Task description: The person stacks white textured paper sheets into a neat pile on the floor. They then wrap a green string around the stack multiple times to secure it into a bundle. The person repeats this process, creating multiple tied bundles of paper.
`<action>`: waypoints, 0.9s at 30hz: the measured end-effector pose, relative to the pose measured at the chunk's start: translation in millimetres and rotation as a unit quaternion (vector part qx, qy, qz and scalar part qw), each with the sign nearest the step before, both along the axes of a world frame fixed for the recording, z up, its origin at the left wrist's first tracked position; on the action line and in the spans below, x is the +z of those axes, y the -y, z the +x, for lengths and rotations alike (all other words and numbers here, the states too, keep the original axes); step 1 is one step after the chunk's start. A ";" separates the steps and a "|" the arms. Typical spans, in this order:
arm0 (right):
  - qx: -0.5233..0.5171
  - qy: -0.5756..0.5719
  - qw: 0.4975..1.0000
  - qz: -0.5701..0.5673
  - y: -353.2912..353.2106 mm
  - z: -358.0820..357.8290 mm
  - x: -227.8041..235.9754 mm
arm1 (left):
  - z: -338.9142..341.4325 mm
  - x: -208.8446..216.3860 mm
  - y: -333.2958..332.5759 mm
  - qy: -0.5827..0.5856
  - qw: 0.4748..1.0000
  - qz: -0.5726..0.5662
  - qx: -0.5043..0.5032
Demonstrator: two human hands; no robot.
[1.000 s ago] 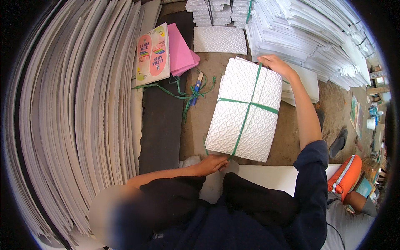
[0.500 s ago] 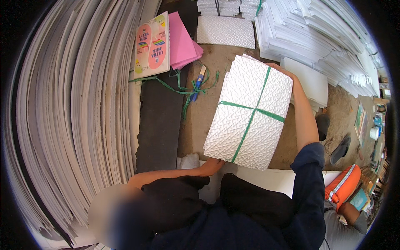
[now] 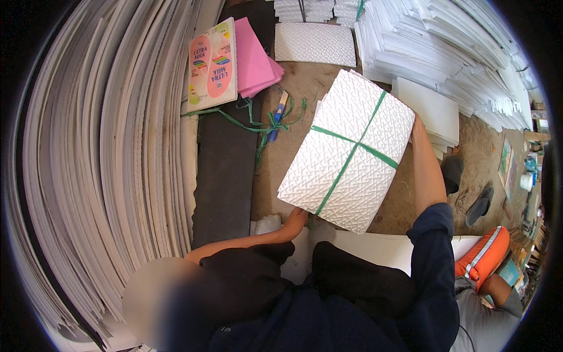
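A tied bundle of white embossed sheets [image 3: 346, 170] is held up at a slant in front of me, crossed by green plastic string [image 3: 346, 167]. At its lower left edge, my left hand [image 3: 299, 218] grips from beneath, with the fingers mostly hidden under the sheets. My right hand [image 3: 417, 127] holds the upper right edge, and its fingertips are out of sight behind the bundle. To the left on the floor lies a knife with a blue handle [image 3: 278, 120], among loose green string [image 3: 249, 120].
Tall stacked sheets [image 3: 117, 135] line the left side. Beyond the dark strip [image 3: 226, 182] lie pink sheets [image 3: 253, 64] and a printed board [image 3: 212, 67]. Another embossed stack [image 3: 315, 44] is ahead, white piles [image 3: 437, 47] at right. Sandals [image 3: 480, 205] and another person [image 3: 484, 311] are to the right.
The bundle has turned slightly clockwise, its lower end swinging left and up. Both hands have moved with it, the right one sliding lower along the edge.
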State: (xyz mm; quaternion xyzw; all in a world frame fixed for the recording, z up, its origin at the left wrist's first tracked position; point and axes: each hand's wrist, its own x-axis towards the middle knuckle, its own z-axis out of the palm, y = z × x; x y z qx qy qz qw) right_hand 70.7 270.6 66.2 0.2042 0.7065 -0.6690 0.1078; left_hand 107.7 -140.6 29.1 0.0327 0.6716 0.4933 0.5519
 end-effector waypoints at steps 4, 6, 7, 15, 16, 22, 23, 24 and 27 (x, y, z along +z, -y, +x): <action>-0.005 0.010 1.000 0.003 5.5 -2.1 -0.8 | 7.6 -14.9 -1.6 0.178 0.977 -0.031 0.110; -0.013 0.019 1.000 0.003 6.1 2.0 -2.7 | 5.4 8.0 -12.5 0.241 0.961 -0.070 0.118; -0.014 0.018 1.000 -0.006 4.0 -0.2 -2.2 | 2.9 19.8 -17.7 0.268 0.951 -0.090 0.126; -0.028 0.034 0.999 -0.017 9.6 3.2 -21.6 | -11.1 -14.5 -12.8 0.317 0.935 0.030 0.155; -0.028 0.035 0.999 -0.017 10.4 3.5 -23.9 | -10.5 -15.9 -10.9 0.318 0.934 0.032 0.159; -0.033 0.035 0.999 -0.008 10.0 1.2 -22.5 | -6.1 -17.9 -7.9 0.310 0.932 0.049 0.183; -0.034 0.034 0.999 -0.004 10.3 -1.0 -20.9 | -5.9 -18.5 -7.5 0.306 0.931 0.055 0.190; -0.032 0.035 0.999 0.000 9.9 -2.1 -18.3 | -5.3 -19.6 -8.4 0.304 0.930 0.062 0.196; -0.035 0.039 0.999 0.013 9.2 -7.6 -11.3 | -5.1 -25.9 -12.3 0.297 0.925 0.090 0.217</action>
